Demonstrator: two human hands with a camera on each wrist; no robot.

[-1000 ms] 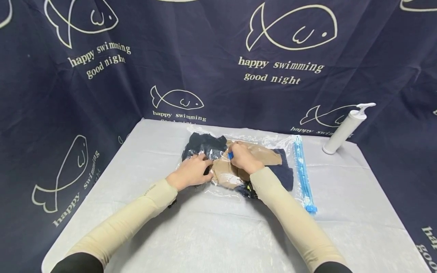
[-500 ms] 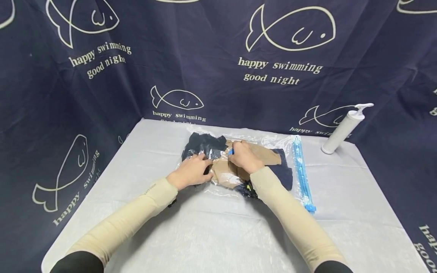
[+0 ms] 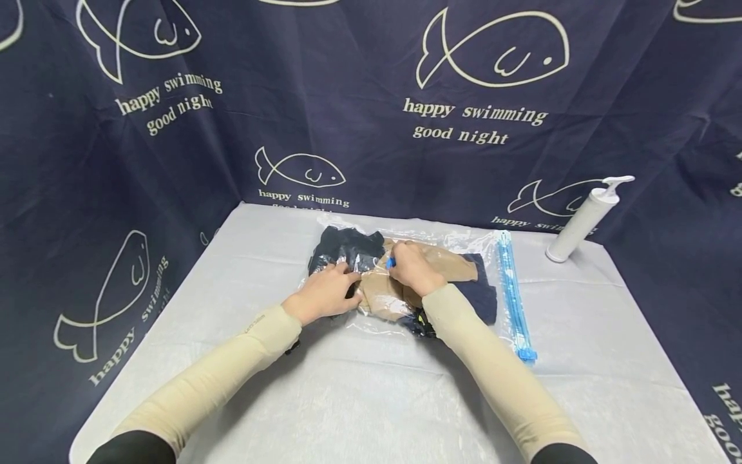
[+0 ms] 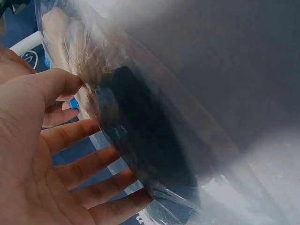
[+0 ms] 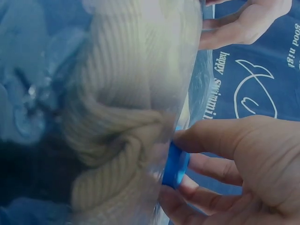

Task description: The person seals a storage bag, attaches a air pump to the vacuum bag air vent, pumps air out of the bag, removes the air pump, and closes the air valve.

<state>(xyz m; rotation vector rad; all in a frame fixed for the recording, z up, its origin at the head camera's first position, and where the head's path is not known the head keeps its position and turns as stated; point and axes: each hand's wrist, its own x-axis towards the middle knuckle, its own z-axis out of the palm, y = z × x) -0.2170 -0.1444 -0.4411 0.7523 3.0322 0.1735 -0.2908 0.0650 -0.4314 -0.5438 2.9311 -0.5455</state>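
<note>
A clear vacuum storage bag (image 3: 489, 243) lies flat on the table with folded clothes inside: a black garment (image 3: 346, 245) at its left, a beige ribbed one (image 5: 117, 112) in the middle and a navy one (image 3: 482, 299) at the right. My right hand (image 3: 414, 267) pinches the round blue valve cap (image 5: 176, 164) on the bag's upper face between thumb and fingers. With fingers spread and nearly straight, my left hand (image 4: 70, 154) rests on the film over the black garment, left of the cap.
Along the bag's right end runs a blue zip strip (image 3: 513, 296) with a blue slider (image 3: 527, 354) at its near end. A white hand pump (image 3: 582, 225) stands tilted at the table's back right. Dark blue curtain (image 3: 359, 96) encloses the back and sides.
My right hand's fingers shift slightly around the blue valve cap. The left hand, bag and pump stay where they were.
</note>
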